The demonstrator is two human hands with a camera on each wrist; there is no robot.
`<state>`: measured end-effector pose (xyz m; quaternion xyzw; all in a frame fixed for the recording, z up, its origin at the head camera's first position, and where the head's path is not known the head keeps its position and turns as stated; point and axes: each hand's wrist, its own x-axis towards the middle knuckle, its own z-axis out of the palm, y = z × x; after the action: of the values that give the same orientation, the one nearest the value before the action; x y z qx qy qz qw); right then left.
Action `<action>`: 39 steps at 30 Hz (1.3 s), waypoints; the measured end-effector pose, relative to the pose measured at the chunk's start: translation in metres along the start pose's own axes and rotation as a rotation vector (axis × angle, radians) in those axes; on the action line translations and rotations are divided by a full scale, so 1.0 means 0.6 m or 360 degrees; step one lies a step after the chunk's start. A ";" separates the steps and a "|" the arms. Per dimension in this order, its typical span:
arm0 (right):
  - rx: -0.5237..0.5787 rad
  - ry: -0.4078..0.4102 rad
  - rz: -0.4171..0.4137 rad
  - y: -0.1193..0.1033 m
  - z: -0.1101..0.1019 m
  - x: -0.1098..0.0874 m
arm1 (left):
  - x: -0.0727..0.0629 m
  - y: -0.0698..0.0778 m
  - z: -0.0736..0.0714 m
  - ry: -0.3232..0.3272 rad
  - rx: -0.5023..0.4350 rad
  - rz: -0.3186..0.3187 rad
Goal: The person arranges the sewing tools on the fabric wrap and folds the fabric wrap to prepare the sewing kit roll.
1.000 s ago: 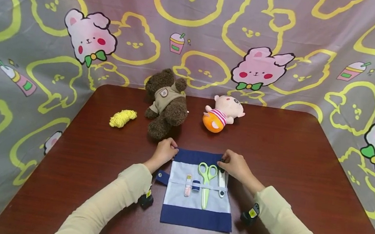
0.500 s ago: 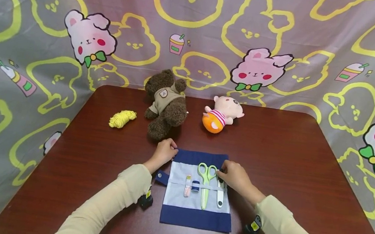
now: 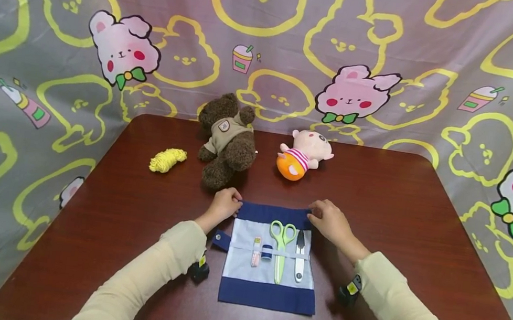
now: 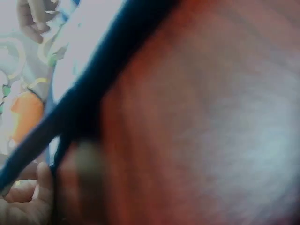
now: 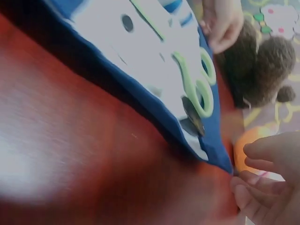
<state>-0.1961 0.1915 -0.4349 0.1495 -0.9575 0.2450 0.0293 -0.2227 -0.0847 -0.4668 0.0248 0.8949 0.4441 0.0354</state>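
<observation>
An unrolled navy and pale-blue sewing roll (image 3: pixel 265 295) lies flat on the table. Its elastic band holds green-handled scissors (image 3: pixel 282 242), a navy thread spool (image 3: pixel 266 252), a small pink-and-clear item with a yellow top (image 3: pixel 256 252), and a slim white tool with a black pointed end (image 3: pixel 299 262). At the far left corner, my left hand (image 3: pixel 225 204) pinches the cloth; the left wrist view shows its thumb and fingers at the navy edge. My right hand (image 3: pixel 331 224) holds the far right corner between thumb and fingertips (image 5: pixel 239 187), beside the white tool.
A brown teddy bear (image 3: pixel 234 149) lies just beyond the left hand. Farther back is a pink plush toy (image 3: pixel 310 145) with an orange bottom. A yellow yarn bundle (image 3: pixel 167 160) sits at the left. A snap strap (image 3: pixel 221 240) sticks out from the roll's left side.
My right hand has left the white tool and moved up to the roll's far right corner. The white tool has slid toward me under the band. My left hand has stayed at its corner.
</observation>
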 end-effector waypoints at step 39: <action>0.0288 -0.0226 0.0213 0.032 0.019 0.038 | -0.234 0.013 -0.035 -0.0556 0.1518 0.1998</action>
<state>-0.2234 0.1961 -0.4509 0.1045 -0.9389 0.3206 -0.0687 -0.0844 -0.1071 -0.4422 0.6044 0.7888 -0.0590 -0.0956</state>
